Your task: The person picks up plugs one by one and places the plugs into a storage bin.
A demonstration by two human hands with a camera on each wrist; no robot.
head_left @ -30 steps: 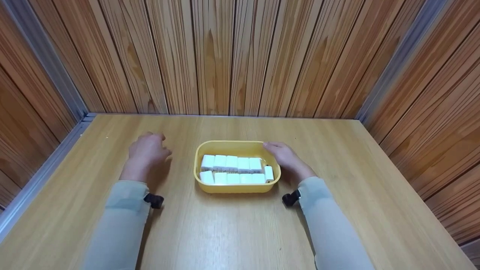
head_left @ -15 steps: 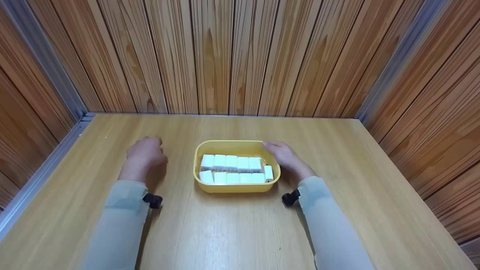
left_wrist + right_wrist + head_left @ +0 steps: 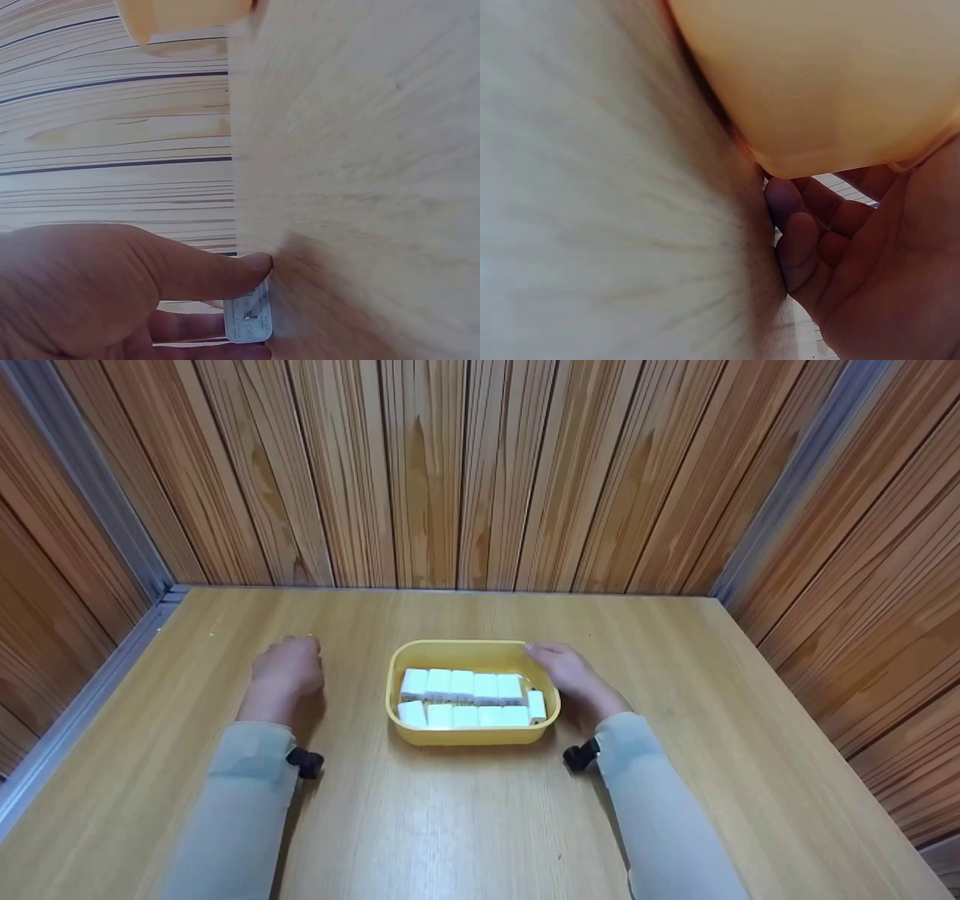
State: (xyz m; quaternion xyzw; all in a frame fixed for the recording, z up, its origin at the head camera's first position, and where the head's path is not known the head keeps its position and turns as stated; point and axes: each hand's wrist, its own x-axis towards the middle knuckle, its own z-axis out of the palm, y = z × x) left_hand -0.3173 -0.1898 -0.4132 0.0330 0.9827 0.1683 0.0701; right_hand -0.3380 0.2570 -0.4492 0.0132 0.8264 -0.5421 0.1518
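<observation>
In the head view, my left hand is low at the table's left, apart from the yellow tub. Its thumb and fingers pinch a small white block, rounded at the corners and finely printed on its face, like a plug-in charger. The block is right at the tabletop in the left wrist view. My right hand grips the tub's right end, thumb over the rim, the other fingers curled low outside its wall. Inside the tub, white blocks stand in two rows, with one at the right end.
The light wood table meets a panelled wooden wall at the back. Side walls with grey metal corner strips close it in. A black wrist camera sits on the left sleeve, another on the right.
My left hand has drawn slightly left and toward me, its fingers turning in out of the head view. My right hand and the tub have stayed almost still.
</observation>
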